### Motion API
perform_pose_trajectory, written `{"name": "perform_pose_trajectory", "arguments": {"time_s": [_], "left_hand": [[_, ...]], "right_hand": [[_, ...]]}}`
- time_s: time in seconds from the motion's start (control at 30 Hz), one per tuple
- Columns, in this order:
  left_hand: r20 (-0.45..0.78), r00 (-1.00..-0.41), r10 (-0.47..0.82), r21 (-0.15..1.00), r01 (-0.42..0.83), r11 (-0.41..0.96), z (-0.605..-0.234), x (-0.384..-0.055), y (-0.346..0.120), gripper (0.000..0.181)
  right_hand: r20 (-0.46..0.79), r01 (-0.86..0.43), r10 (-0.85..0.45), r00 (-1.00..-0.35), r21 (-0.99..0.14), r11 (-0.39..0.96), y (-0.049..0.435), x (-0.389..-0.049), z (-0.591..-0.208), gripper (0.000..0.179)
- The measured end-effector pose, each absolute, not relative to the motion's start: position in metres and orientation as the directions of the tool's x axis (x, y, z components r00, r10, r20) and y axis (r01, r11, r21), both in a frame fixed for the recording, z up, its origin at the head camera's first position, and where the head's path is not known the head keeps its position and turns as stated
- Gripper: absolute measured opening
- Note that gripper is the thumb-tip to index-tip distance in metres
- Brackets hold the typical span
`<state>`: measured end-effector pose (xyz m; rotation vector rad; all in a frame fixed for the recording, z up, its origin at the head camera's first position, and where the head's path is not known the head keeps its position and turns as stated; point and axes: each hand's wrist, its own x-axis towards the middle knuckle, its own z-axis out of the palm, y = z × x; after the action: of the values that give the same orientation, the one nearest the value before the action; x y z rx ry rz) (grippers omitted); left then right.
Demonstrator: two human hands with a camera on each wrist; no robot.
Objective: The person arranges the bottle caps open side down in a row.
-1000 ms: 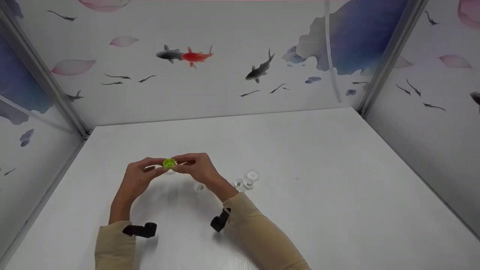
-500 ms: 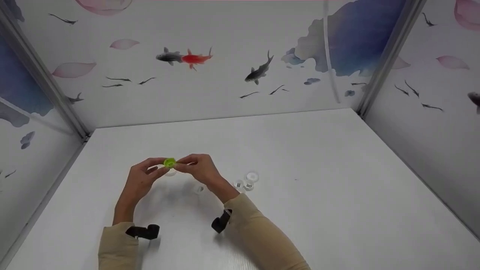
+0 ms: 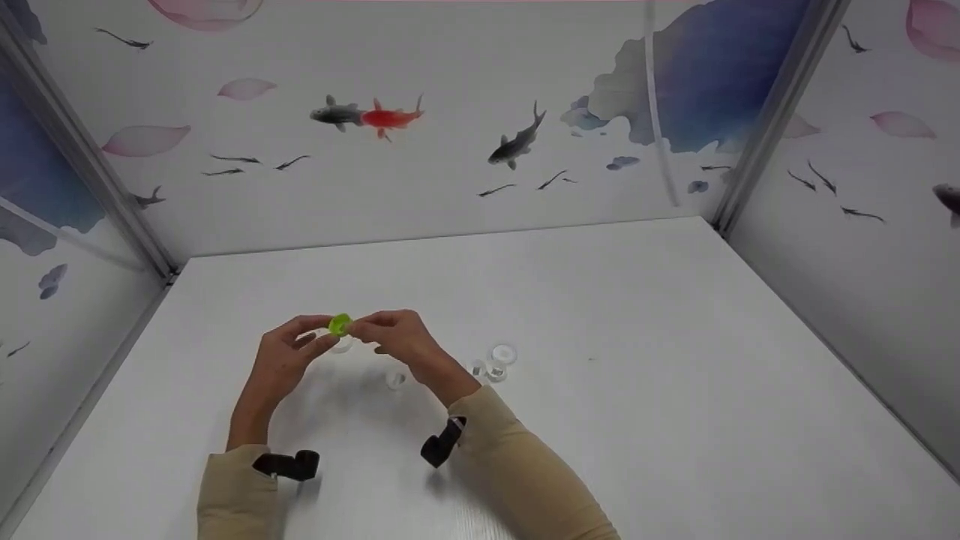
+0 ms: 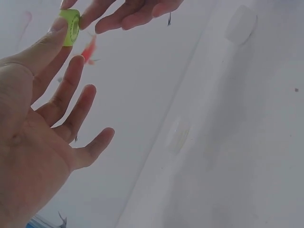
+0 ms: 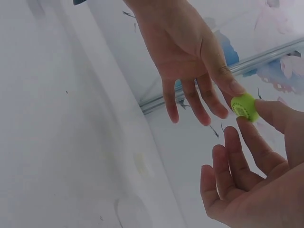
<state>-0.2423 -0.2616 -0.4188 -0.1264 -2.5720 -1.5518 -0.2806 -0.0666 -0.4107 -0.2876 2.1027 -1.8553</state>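
Note:
A small yellow-green plastic cap [image 3: 340, 325] is held above the table, hollow side partly in sight in the head view. The left hand [image 3: 283, 360] pinches it between thumb and forefinger; its other fingers spread loosely in the left wrist view. From the opposite side the right hand [image 3: 401, 339] pinches the rim of the same cap [image 5: 244, 107] with thumb and forefinger. Just below the cap, a pale round piece [image 3: 342, 345] lies on the table. Nearer the person is another small whitish piece [image 3: 396, 380].
To the right of the right wrist, a white ring [image 3: 504, 353] lies near two small white round pieces [image 3: 496, 371] with greyish middles, one partly behind the forearm. The white table [image 3: 637, 337] is walled by printed panels [image 3: 450, 195] at the back and sides.
The cap has tilted between the fingers, so its opening faces more to the right. The right fingertips have shifted slightly along its rim. Both hands stay nearly in place.

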Motion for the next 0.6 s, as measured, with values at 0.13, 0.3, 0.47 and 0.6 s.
{"name": "perform_pose_trajectory", "arguments": {"time_s": [0.13, 0.3, 0.47, 0.6], "left_hand": [[0.144, -0.99, 0.004, 0.868, 0.129, 0.479, -0.4178, -0.2429, -0.2606, 0.046], [0.14, -0.99, 0.014, 0.854, 0.128, 0.504, -0.4182, -0.2437, -0.2597, 0.046], [0.155, -0.987, 0.03, 0.841, 0.148, 0.521, -0.4193, -0.2439, -0.2598, 0.044], [0.177, -0.983, 0.045, 0.826, 0.174, 0.536, -0.4209, -0.2443, -0.2598, 0.043]], "right_hand": [[-0.144, 0.109, -0.369, -0.918, -0.987, 0.115, -0.0658, -0.2803, -0.4109, 0.02], [-0.176, 0.146, -0.364, -0.915, -0.983, 0.109, -0.0662, -0.2795, -0.4109, 0.02], [-0.203, 0.18, -0.352, -0.914, -0.979, 0.096, -0.0676, -0.2791, -0.4106, 0.024], [-0.221, 0.202, -0.331, -0.917, -0.975, 0.089, -0.0677, -0.2789, -0.4103, 0.027]]}}
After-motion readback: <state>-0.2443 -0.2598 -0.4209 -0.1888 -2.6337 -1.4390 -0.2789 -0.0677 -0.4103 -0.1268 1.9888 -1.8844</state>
